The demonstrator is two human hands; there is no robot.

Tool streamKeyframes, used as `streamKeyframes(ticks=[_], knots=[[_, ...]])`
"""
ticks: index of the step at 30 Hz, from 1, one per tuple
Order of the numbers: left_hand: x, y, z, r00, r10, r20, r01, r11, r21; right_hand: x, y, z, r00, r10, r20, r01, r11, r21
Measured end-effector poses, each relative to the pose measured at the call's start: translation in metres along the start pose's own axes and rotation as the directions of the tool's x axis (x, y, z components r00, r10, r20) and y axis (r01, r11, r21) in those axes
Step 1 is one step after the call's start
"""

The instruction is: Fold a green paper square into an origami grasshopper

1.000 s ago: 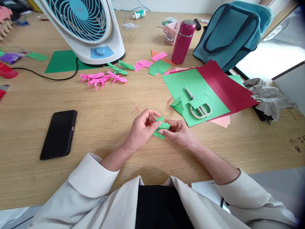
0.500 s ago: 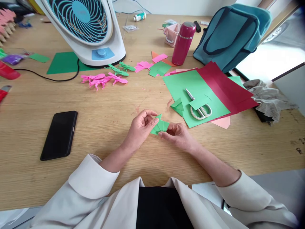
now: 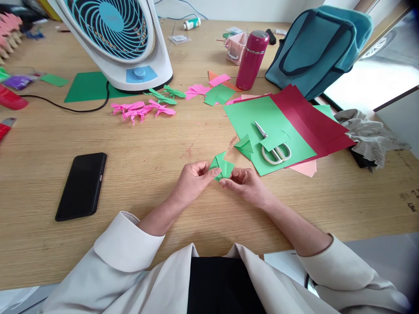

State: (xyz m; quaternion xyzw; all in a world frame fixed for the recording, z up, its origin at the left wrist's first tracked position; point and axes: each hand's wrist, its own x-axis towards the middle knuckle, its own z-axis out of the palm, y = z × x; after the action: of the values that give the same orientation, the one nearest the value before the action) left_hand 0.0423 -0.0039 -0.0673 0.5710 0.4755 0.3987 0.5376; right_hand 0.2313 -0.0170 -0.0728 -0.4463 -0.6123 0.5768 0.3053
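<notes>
A small piece of folded green paper (image 3: 224, 165), with pointed flaps, is held between my two hands just above the table. My left hand (image 3: 194, 179) pinches its left lower side, thumb on top. At its right lower corner, my right hand (image 3: 246, 185) grips it between thumb and curled fingers. Another folded green paper piece (image 3: 245, 146) lies beyond my right hand, at the edge of a large green sheet (image 3: 242, 114). Scissors (image 3: 276, 154) rest on that sheet, partly covered by a small green paper rectangle (image 3: 273, 140).
Pink folded paper figures (image 3: 140, 110) and green ones (image 3: 163, 94) lie before a fan (image 3: 140, 48). A phone (image 3: 81, 186) is on the left. Dark red sheets (image 3: 307, 113), a magenta flask (image 3: 252, 59) and a teal bag (image 3: 317, 48) stand or lie at the right.
My left fingers have shifted from the top of the folded green paper to its lower left side, uncovering more of it. The paper has turned slightly; my right hand keeps its grip.
</notes>
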Motion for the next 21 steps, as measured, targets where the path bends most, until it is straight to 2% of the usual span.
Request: streamKeyframes(ticks=[7,11,14,18,21], knots=[[-0.0014,0.0075,-0.0005,0.999,-0.040,-0.016,0.040,0.998,-0.040,-0.0011,-0.0001,-0.0009,1.000,0.014,-0.009,-0.014,1.000,0.012],[-0.0014,0.0096,-0.0023,0.998,-0.066,0.008,0.067,0.994,-0.087,-0.0004,0.0009,0.0000,0.997,0.042,-0.059,-0.038,0.997,0.067],[-0.0009,0.0070,-0.0031,0.998,-0.050,-0.027,0.048,0.995,-0.089,0.0001,-0.0020,0.0002,0.994,0.061,-0.087,-0.053,0.994,0.092],[-0.0002,0.0037,-0.0040,0.997,-0.037,-0.073,0.032,0.997,-0.073,-0.0006,-0.0062,-0.0005,0.998,0.035,-0.054,-0.032,0.998,0.046],[0.0009,0.0037,-0.0064,0.999,-0.031,-0.035,0.029,0.999,-0.034,-0.0014,-0.0049,-0.0013,0.999,-0.010,-0.044,0.009,1.000,-0.024]])
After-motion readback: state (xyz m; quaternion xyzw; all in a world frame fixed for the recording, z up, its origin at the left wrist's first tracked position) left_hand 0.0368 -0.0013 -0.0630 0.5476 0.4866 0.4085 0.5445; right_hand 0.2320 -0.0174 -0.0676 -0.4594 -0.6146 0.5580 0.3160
